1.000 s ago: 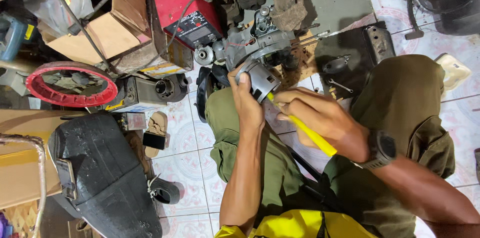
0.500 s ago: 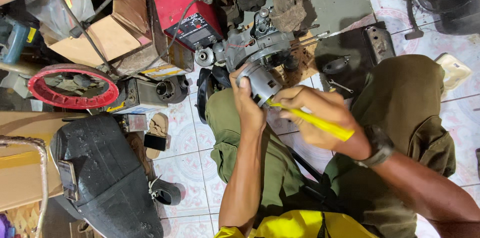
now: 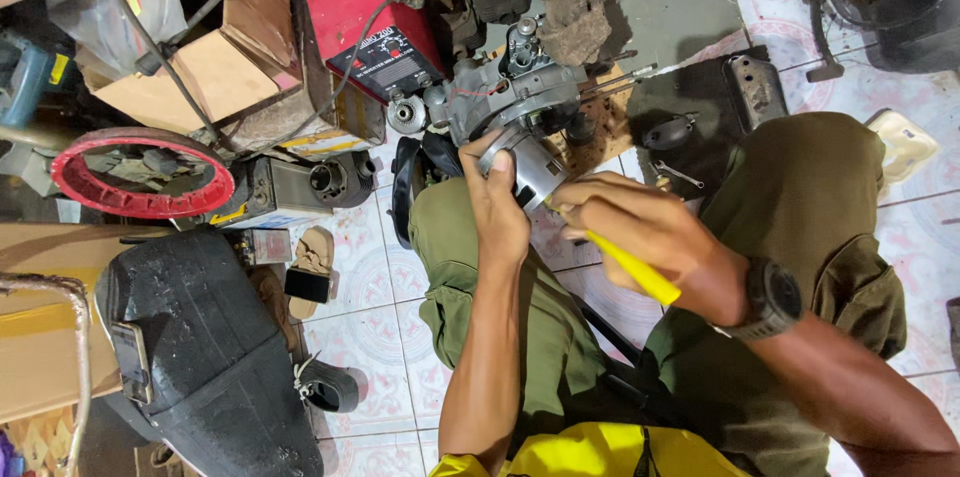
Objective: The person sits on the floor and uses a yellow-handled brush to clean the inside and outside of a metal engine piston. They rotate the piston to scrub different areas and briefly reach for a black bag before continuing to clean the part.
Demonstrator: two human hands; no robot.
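My left hand wraps around a grey round metal engine part, steadying it from the left side. That part sits on a small grey engine standing on the floor between my knees. My right hand grips a yellow-handled tool, its tip lying against the lower edge of the round part; the tip itself is hidden by my fingers. A black watch is on my right wrist.
A red welding machine stands behind the engine. A red wheel rim, cardboard boxes and a black scooter seat lie at left. Loose metal parts and a small wrench rest on the tiled floor at right.
My right hand has shifted the yellow-handled tool slightly, tilting its handle steeper again after flattening. My left hand keeps its hold on the round part.
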